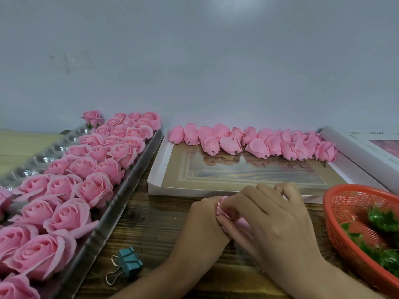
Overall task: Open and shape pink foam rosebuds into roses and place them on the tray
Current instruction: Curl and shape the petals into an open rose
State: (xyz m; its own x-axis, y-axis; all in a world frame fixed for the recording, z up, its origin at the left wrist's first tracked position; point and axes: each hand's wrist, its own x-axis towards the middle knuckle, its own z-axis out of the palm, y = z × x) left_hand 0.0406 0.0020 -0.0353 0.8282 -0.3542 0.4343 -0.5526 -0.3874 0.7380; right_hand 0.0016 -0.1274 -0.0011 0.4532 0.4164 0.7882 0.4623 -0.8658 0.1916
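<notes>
Near the front edge of the table point(155, 223), a pink foam rosebud point(223, 209) is gripped in the curled left hand point(201, 223) and pinched by the right hand point(276, 221); its petals could be torn by overpulling.

No legible text found. Small dark print on white box point(354, 147), far right: too blurred to read.
</notes>
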